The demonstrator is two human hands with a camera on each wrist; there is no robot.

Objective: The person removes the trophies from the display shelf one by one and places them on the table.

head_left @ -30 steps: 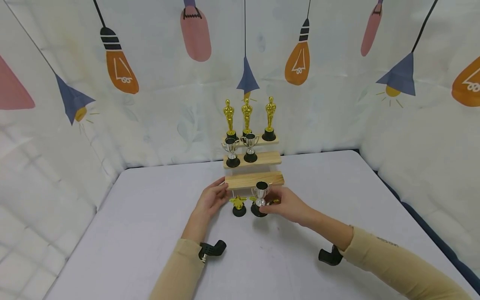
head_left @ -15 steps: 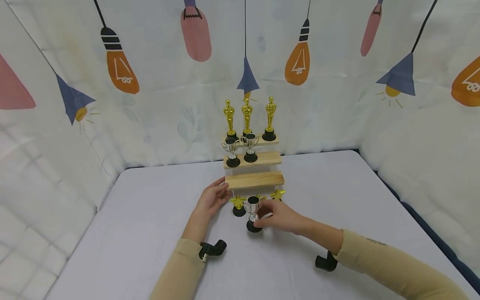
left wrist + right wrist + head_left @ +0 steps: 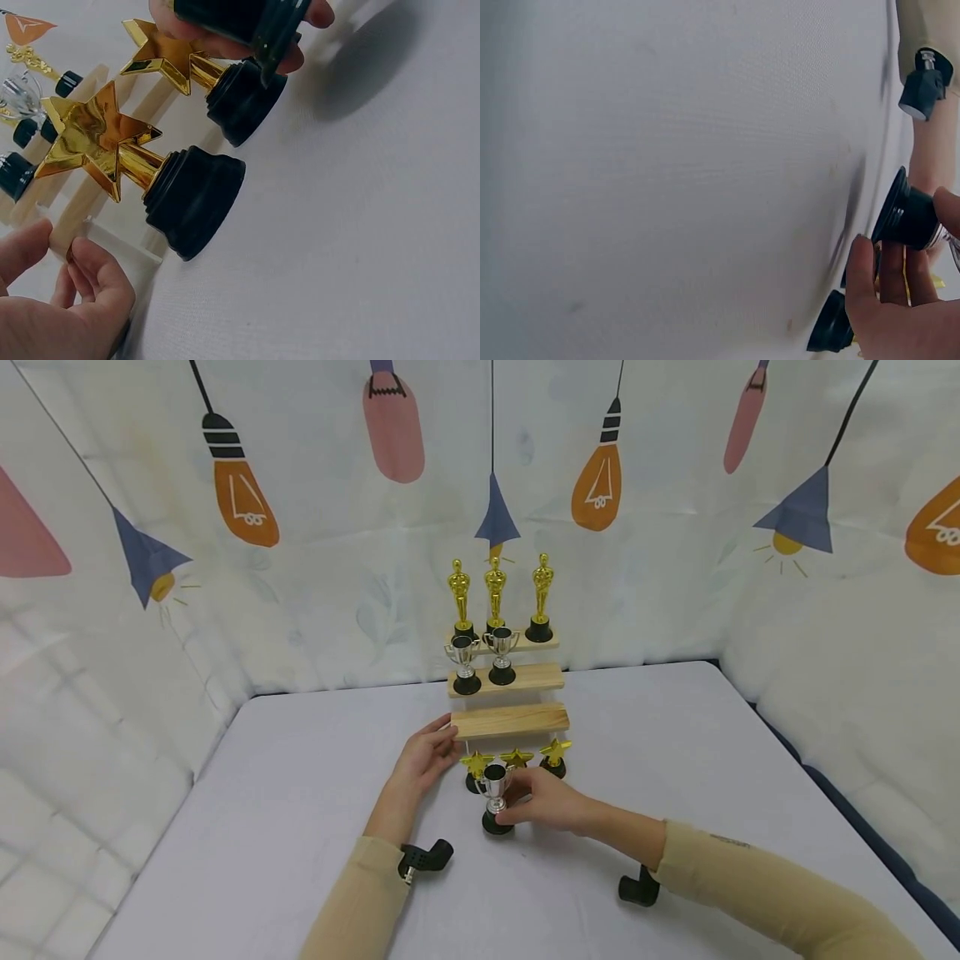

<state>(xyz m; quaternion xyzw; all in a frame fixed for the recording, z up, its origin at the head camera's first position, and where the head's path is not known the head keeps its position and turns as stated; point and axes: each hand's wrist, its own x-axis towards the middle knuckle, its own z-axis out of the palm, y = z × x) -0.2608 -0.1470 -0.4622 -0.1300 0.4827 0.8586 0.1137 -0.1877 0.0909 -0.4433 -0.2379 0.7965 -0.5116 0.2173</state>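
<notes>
My right hand (image 3: 555,802) holds a small silver trophy cup (image 3: 493,781) with two handles, gripping it low around its black base (image 3: 909,217). The cup is upright in front of a row of three gold star trophies (image 3: 556,750) and overlaps the left one in the head view. With thumb and fingers, my left hand (image 3: 422,762) pinches the left end of the lowest board (image 3: 510,721) of a wooden tiered shelf; the left wrist view shows this pinch on the board (image 3: 66,229) closely. The star trophies stand on the tabletop before the shelf.
On the middle board (image 3: 542,677) two more silver cups (image 3: 502,652) stand at the left and centre. Three gold figure statuettes (image 3: 542,589) occupy the top board. A white cloth covers the table (image 3: 300,827), with a printed curtain (image 3: 337,568) behind.
My right hand has drawn the silver cup toward me and slightly left, uncovering the middle and right star trophies. The left hand keeps its place on the board.
</notes>
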